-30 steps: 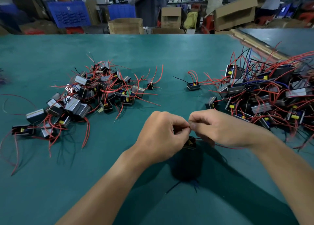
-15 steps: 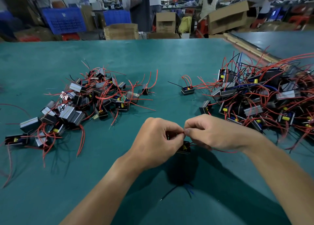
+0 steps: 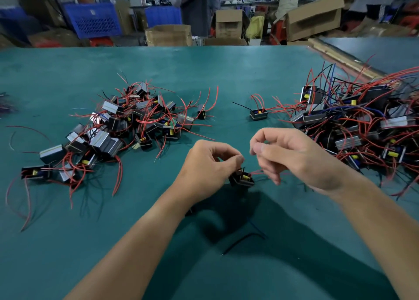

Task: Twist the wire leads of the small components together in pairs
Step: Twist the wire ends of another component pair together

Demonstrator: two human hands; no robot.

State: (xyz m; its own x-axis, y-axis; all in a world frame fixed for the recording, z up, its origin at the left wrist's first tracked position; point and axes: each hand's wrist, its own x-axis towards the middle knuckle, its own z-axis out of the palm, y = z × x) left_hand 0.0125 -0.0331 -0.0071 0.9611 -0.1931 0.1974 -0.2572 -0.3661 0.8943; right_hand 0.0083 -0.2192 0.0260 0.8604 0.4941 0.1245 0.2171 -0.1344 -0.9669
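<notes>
Head view: grips component point(image 3: 241, 179) just over mat point(image 3: 68, 254) in left hand point(image 3: 208, 163), pinches right hand point(image 3: 294, 159) shut, unclear whether on leads point(image 3: 257, 172); seems light, leads springy, best taken near tips.

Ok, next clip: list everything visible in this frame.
held component: one, black with yellow, centre, lifted off the table
left pile: many components, grey-black, red leads, table left
right pile: many, red, blue, black leads, table right
lone component: one, black, left of right pile
black wire: one, below hands
table: one, teal
cardboard boxes: several, brown, behind table
crates: two, blue, background left
left hand: grips held component
right hand: beside it, fingertips pinched; contents unclear
</notes>
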